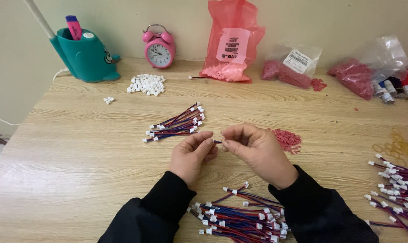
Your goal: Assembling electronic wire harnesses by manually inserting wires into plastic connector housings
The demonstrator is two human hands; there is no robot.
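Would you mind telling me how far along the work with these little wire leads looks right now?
A neat bundle of leads lies beyond the hands, apparently finished. The left hand and right hand pinch one small piece between their fingertips; its details are too small to tell. A loose pile of leads near the sleeves and another pile at the right edge seem left, as do the white connectors.

pink bag [233, 40] with white label [232, 45] (at wall), clear bags [294, 65] rightward, contents perhaps red bits

Pink alarm clock [159, 49], teal holder [86, 58], pink bag [233, 40], yellow rubber bands [399, 146] on wooden table [78, 153].
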